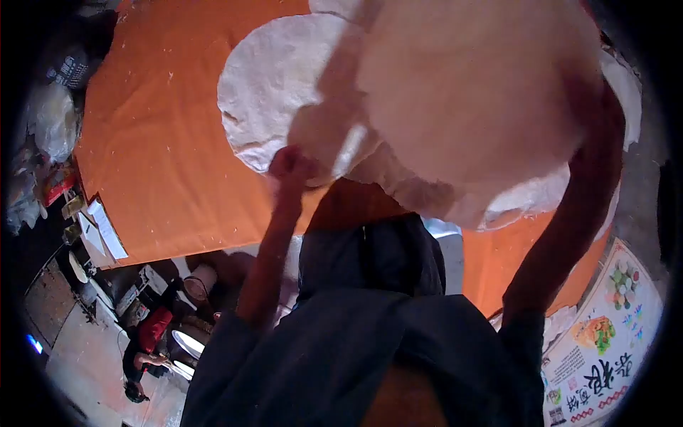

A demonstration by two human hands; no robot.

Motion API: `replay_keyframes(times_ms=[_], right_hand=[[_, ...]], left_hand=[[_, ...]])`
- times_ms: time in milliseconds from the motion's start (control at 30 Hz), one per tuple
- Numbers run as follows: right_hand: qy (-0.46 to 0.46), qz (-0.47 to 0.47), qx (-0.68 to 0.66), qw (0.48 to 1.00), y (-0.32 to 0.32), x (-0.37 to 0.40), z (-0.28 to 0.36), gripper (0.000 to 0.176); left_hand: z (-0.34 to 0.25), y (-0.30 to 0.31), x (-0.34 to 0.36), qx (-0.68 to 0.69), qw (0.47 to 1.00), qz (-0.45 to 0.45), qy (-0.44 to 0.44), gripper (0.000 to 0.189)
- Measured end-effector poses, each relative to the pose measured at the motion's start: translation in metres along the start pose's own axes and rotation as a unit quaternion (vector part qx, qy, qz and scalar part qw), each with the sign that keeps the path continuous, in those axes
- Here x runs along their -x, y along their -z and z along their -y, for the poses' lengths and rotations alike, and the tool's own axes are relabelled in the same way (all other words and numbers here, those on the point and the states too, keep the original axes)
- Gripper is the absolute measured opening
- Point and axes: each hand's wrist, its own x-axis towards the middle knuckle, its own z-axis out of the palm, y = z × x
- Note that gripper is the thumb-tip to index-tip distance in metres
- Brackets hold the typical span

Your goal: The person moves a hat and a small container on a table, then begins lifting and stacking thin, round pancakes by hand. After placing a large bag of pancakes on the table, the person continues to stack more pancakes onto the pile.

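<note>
A large, thin round pancake (477, 85) is held up over the table, close to the camera and slightly blurred. My right hand (587, 107) grips its right side, with the fingers dark and partly lost in shadow. To the left, another pale round pancake (270, 78) lies on an orange cloth (163, 164). My left hand (292, 165) is closed at the near edge of that one, the fingertips seeming to pinch it. More pancakes (526, 203) lie beneath the raised one, mostly hidden by it.
A printed bag or sheet (597, 341) with food pictures hangs at the lower right. Plastic bags (57, 121) stand beyond the cloth's left edge. A person (153, 334) in red and dark clothing is at lower left, near a bucket (200, 281). A notebook (107, 228) rests on the cloth's corner.
</note>
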Motion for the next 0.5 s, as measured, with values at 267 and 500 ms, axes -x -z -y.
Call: replay_keyframes(times_ms=[267,500], right_hand=[[0.185,0.317,0.098,0.925,-0.084,-0.009,0.037,0.034],[0.061,0.288,-0.183,0.938,-0.120,0.036,0.011,0.030]], left_hand=[[-0.011,0.001,-0.008,0.306,0.895,0.272,0.176,0.059],[-0.055,0.040,-0.013,0.371,0.921,0.093,0.081,0.079]])
